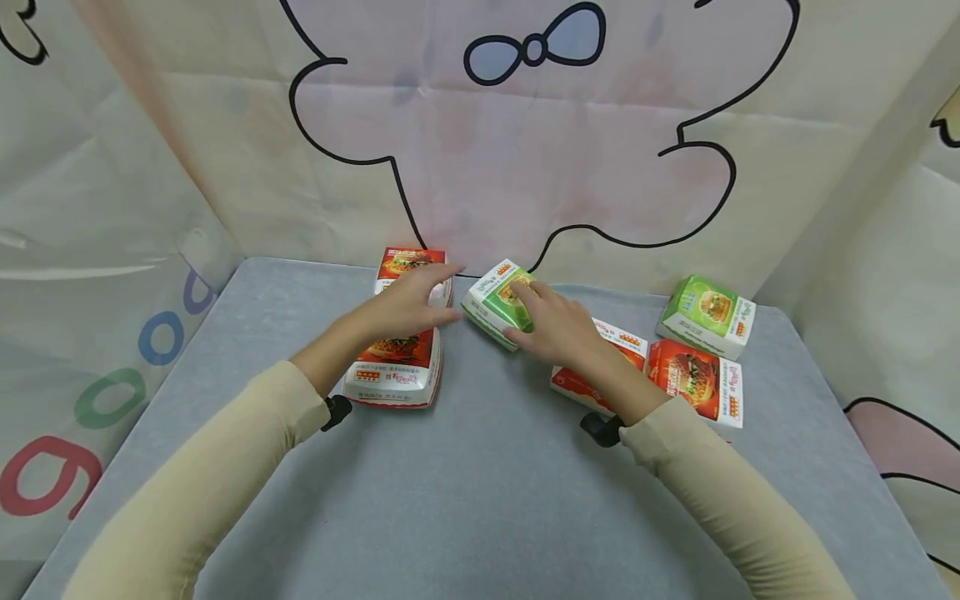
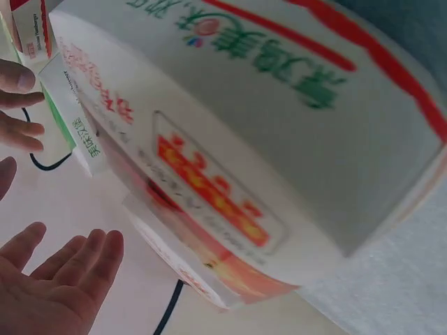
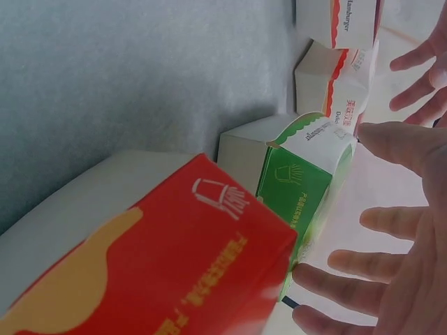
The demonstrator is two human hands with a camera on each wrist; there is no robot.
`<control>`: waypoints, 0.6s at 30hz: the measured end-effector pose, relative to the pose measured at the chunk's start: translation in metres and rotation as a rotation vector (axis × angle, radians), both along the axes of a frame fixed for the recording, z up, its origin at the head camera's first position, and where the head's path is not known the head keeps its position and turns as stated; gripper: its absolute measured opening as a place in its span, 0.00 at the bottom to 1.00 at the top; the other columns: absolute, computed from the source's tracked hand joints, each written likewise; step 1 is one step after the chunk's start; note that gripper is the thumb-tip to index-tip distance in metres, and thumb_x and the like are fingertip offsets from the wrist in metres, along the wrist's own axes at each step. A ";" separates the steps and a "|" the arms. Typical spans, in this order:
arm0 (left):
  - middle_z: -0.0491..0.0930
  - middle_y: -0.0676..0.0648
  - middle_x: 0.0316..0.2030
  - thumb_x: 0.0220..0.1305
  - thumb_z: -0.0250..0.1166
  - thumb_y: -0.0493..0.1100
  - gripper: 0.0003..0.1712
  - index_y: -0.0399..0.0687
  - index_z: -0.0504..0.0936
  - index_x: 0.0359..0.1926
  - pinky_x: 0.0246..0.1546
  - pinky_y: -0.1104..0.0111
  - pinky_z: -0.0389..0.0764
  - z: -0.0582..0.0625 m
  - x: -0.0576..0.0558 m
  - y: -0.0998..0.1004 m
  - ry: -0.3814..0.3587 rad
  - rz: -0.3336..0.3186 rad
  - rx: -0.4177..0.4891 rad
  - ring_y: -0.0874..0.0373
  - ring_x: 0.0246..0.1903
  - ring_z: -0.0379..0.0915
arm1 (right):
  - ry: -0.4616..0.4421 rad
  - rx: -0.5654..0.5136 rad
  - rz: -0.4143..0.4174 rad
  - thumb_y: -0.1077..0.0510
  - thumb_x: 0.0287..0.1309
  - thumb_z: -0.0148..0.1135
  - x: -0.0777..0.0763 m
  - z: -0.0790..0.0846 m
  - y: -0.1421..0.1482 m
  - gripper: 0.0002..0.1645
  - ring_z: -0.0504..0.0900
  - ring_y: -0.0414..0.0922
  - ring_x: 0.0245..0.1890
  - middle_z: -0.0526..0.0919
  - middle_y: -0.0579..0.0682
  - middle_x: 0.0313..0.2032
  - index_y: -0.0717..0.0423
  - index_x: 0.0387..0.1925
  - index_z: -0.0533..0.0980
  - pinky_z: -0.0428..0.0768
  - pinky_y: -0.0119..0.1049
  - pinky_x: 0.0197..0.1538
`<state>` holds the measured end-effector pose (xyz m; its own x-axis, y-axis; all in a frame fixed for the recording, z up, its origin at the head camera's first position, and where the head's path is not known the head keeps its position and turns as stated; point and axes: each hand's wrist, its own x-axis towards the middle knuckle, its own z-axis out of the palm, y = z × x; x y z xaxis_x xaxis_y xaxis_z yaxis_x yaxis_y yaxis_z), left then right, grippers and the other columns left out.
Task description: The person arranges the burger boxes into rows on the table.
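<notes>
A green-and-white hamburger box (image 1: 491,302) sits near the back middle of the table, angled. My right hand (image 1: 558,327) is over its right side, fingers spread and fairly straight; in the right wrist view the thumb and fingertips (image 3: 318,279) are close to the green box (image 3: 297,181), and contact is hard to tell. My left hand (image 1: 408,302) reaches over two red-and-white hamburger boxes, the front one (image 1: 393,371) and the back one (image 1: 405,262), partly covering them. Its fingers (image 2: 87,269) are extended and hold nothing.
On the right, two more red hamburger boxes, one partly behind my right forearm (image 1: 622,340) and one beside it (image 1: 693,379), lie below another green box (image 1: 708,315). A printed cloth backdrop (image 1: 487,167) rises behind the grey table (image 1: 465,500).
</notes>
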<state>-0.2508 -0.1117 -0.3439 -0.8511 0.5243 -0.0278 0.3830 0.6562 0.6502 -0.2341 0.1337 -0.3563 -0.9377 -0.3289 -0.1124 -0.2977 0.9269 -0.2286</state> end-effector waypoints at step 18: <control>0.59 0.39 0.73 0.69 0.63 0.47 0.38 0.38 0.62 0.74 0.72 0.54 0.55 0.000 -0.009 0.033 -0.088 -0.112 -0.161 0.47 0.74 0.52 | 0.048 0.025 0.045 0.46 0.62 0.67 -0.002 -0.003 0.006 0.34 0.76 0.57 0.58 0.73 0.56 0.65 0.53 0.66 0.71 0.75 0.59 0.54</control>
<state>-0.2602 -0.0783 -0.3438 -0.7785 0.5981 -0.1902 0.4059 0.7109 0.5744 -0.2364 0.1395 -0.3596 -0.9266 -0.3683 -0.0760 -0.3491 0.9176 -0.1902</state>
